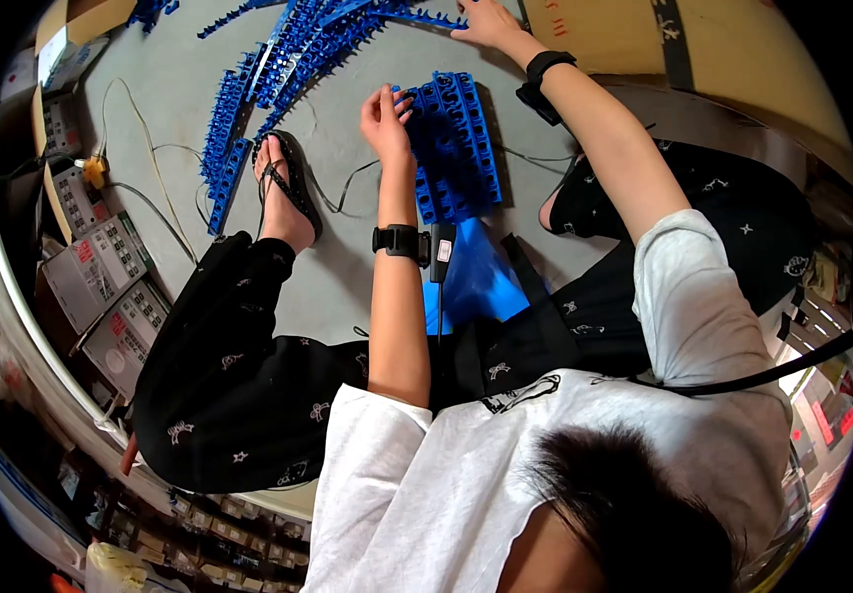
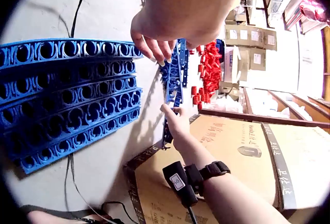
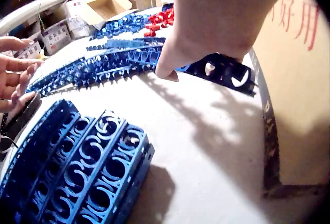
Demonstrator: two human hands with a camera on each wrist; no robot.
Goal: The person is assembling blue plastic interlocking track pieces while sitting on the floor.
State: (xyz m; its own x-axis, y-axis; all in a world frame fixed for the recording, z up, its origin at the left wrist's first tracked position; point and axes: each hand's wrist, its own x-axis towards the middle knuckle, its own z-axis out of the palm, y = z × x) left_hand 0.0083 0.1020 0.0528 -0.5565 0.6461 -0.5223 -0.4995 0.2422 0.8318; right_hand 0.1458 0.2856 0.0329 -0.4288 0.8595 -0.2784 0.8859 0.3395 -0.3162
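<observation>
My right hand (image 1: 490, 25) reaches out to the far side and grips a blue plastic strip (image 3: 227, 72) with rounded cutouts, the thumb lying along its near edge. My left hand (image 1: 387, 124) hovers beside a block of similar blue strips (image 1: 456, 148), its fingers (image 3: 20, 74) loosely bent and nothing held. That block shows several rows of ring-shaped holes in the left wrist view, standing side by side on the floor. Beyond it lies a loose pile of toothed blue strips (image 1: 298, 49), with the gripped strip reaching out from its right end.
A large cardboard box (image 1: 604, 35) stands right by the right forearm. Red plastic pieces (image 2: 209, 72) lie heaped farther off. Cables (image 1: 155, 148) cross the grey floor. A sandalled foot (image 1: 283, 193) is left of the block, and a blue sheet (image 1: 481, 277) lies between the legs.
</observation>
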